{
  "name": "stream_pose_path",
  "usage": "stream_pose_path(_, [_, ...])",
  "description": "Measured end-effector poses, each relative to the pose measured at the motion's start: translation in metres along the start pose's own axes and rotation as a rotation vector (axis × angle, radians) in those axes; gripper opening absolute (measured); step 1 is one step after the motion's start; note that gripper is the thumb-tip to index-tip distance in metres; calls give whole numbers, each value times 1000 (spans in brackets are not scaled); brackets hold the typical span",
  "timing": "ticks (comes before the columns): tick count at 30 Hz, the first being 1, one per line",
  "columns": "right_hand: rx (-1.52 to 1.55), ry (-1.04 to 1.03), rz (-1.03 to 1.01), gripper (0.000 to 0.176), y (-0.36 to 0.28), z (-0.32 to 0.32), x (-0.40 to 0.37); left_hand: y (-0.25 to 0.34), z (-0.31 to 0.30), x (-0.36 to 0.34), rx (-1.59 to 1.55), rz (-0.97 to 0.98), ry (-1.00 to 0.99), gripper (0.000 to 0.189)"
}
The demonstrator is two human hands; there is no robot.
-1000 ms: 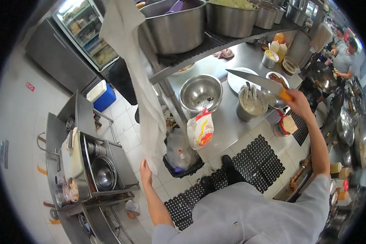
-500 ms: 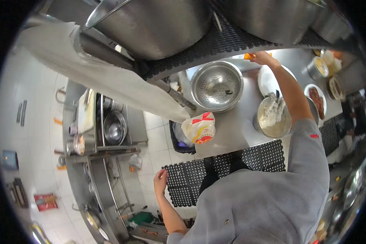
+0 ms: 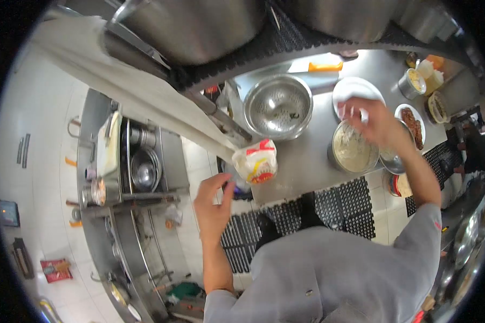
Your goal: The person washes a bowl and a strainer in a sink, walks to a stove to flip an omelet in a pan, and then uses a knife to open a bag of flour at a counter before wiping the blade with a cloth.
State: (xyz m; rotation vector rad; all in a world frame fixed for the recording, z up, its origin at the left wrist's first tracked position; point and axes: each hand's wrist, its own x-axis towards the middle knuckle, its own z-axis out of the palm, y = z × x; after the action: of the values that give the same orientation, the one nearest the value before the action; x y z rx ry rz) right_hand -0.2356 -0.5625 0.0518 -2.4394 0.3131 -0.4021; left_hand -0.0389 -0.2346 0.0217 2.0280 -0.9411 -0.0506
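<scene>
My right hand (image 3: 376, 123), blurred by motion, hovers with fingers bent and apart above a metal pot (image 3: 354, 153) of thick off-white mixture. Part of the pot's rim is behind the fingers. Just beyond them lies a white plate (image 3: 357, 90). An orange handle (image 3: 325, 67) rests further back on the counter. My left hand (image 3: 212, 207) is raised in front of the counter, thumb and fingers apart, holding nothing. Near it, a white plastic bag (image 3: 257, 161) with red and yellow print sits at the counter's edge.
A perforated metal colander (image 3: 278, 106) stands on the counter (image 3: 302, 169). To the right are a plate of browned meat (image 3: 412, 126) and small tubs. Large pots (image 3: 194, 29) crowd the shelf overhead. A pale cloth (image 3: 140, 91) hangs at left. Black rubber mats (image 3: 339, 210) cover the floor.
My right hand has left the orange handle and come back over the pot. My left hand has risen toward the bag. The view has shifted slightly.
</scene>
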Motion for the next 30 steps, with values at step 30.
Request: stream_pose_path(30, [225,680,607,24,-158,353,-111,-45,51,69,338,537,-554,36])
